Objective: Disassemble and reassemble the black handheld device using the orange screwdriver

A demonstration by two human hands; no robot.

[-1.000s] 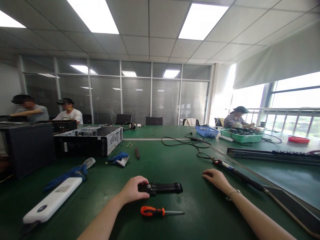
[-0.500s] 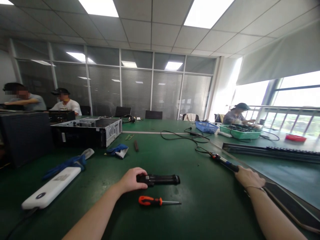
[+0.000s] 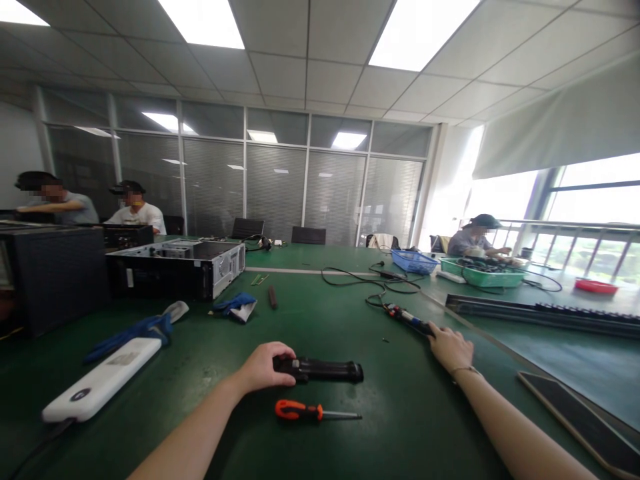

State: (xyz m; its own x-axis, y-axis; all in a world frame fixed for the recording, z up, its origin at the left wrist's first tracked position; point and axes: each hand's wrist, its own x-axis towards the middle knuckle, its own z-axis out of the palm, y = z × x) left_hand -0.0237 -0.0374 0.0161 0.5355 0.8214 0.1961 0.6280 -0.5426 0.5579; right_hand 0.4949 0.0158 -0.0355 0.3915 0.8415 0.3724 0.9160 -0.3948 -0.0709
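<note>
My left hand [image 3: 267,366] is closed on the left end of a black oblong part [image 3: 330,370] that lies crosswise on the green table [image 3: 395,420]. My fingers hide that end, and I cannot make out its exact kind. In front of it lies a screwdriver [image 3: 318,412] with an orange and black handle, its shaft pointing right. Out to the right, my right hand [image 3: 453,347] grips the near end of a slim corded electric screwdriver [image 3: 410,320] with red and blue parts. A cable runs from its far end.
A white power strip [image 3: 103,383] and blue gloves [image 3: 133,337] lie at left. Behind them stands an open computer case [image 3: 165,273]. Blue [image 3: 414,261] and green baskets [image 3: 483,275] stand at the back right. A dark flat tablet-like thing [image 3: 575,420] lies near right. Several people sit farther off.
My right hand has moved left with the corded electric screwdriver, away from the dark flat thing. My left hand stays on the black part. The view has tilted up slightly.
</note>
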